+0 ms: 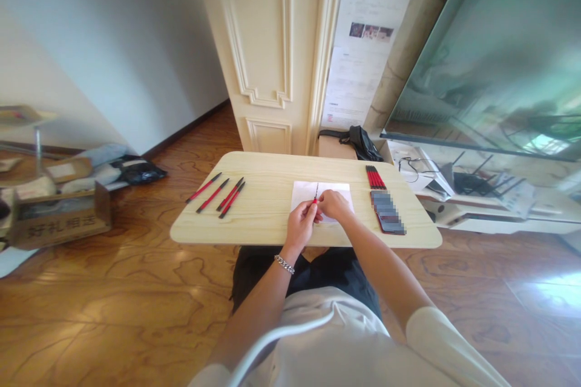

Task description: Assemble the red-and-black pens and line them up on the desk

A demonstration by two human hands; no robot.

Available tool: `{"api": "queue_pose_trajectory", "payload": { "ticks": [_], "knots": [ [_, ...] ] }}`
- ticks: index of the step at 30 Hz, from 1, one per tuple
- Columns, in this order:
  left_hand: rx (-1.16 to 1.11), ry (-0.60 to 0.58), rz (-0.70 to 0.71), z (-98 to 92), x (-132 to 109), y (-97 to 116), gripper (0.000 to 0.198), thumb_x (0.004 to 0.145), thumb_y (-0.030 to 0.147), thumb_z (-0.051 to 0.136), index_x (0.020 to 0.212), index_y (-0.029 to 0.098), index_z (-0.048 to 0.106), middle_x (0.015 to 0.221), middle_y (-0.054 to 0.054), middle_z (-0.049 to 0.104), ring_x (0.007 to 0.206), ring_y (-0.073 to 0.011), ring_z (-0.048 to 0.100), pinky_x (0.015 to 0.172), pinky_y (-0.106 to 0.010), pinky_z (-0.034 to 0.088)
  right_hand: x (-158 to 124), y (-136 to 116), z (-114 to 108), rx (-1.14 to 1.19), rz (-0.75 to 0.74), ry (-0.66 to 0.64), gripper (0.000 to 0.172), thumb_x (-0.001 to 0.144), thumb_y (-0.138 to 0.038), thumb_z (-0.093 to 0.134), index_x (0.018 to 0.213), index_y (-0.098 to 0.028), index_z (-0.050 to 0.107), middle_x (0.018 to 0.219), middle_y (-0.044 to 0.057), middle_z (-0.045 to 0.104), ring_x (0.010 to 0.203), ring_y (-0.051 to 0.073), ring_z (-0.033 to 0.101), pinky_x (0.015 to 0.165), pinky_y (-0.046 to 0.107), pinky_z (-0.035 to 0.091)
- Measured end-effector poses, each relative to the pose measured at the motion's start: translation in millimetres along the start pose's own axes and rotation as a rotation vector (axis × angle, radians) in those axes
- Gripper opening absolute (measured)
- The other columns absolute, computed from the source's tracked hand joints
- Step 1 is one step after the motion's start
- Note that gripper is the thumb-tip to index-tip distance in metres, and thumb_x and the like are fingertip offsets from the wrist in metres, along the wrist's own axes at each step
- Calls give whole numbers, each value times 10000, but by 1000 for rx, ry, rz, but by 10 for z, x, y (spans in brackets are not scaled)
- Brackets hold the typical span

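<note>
Bright light glares off the wood floor [556,293] at far right and glints in the glassy screen [494,54], while shadow dims the left wall [177,30]; my wide-angle feed stretches its edges, pixelation masks a phone [388,213], and detail between the hands [301,224] looks soft.

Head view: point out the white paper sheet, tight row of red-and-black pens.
White paper sheet [302,191]: head view, bare left part.
Tight row of red-and-black pens [376,178]: head view, red barrels.

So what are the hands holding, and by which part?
The left hand pinches a pen-like piece by its red part; whether the right hand grips it too cannot be told.
</note>
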State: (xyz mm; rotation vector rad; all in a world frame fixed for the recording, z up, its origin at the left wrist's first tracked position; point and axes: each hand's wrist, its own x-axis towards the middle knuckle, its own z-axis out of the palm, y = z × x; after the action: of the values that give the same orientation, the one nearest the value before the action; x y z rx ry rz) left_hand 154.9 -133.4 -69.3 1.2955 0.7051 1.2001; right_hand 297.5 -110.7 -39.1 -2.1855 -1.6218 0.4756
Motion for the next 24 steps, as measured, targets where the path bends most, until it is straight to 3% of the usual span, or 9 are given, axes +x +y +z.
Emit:
{"api": "queue_pose_trajectory", "payload": {
  "ticks": [4, 7, 10, 15, 24],
  "knots": [
    [11, -8, -4, -7, -1, -4, 406, 854, 514, 582, 1022, 151, 654, 796, -58, 675, 650, -143, 640, 597, -256, 506, 91, 93, -52, 317, -52, -46, 237, 712, -371, 644, 592, -167, 648, 593, 56, 640, 591, 155, 576, 536, 247, 378],
    [30, -38, -4, -7, -6, -13, 398, 862, 502, 576, 1033, 150, 653, 793, -55, 671, 656, -139, 644, 610, -254, 512, 89, 156, -202, 787, -60, 28, 275, 716, -408, 639, 841, -164, 658, 686, 42, 680, 557, 125, 550, 528, 238, 411],
    [25, -52, -2, 3, -11, -30, 391, 856, 499, 586, 1021, 151, 654, 779, -50, 669, 652, -137, 640, 612, -253, 511, 23, 138, -412, 1079, -138, 145, 499, 716, -441, 662, 1144, -205, 565, 820, 43, 716, 614, 122, 584, 593, 251, 465],
    [32, -41, -5, 14, -13, -55, 384, 849, 494, 594, 1018, 155, 655, 761, -42, 664, 651, -135, 634, 611, -255, 509, -66, -11, -589, 1094, -209, 235, 501, 739, -480, 649, 1162, -234, 540, 850, 41, 721, 636, 125, 600, 624, 265, 477],
    [41, -61, -2, 13, -18, -9, 361, 855, 476, 590, 999, 154, 664, 746, -39, 659, 632, -123, 616, 605, -248, 498, -91, -117, -483, 1001, -253, 253, 457, 760, -473, 628, 1137, -228, 543, 836, 43, 720, 629, 131, 600, 580, 250, 461]
  ]
}}
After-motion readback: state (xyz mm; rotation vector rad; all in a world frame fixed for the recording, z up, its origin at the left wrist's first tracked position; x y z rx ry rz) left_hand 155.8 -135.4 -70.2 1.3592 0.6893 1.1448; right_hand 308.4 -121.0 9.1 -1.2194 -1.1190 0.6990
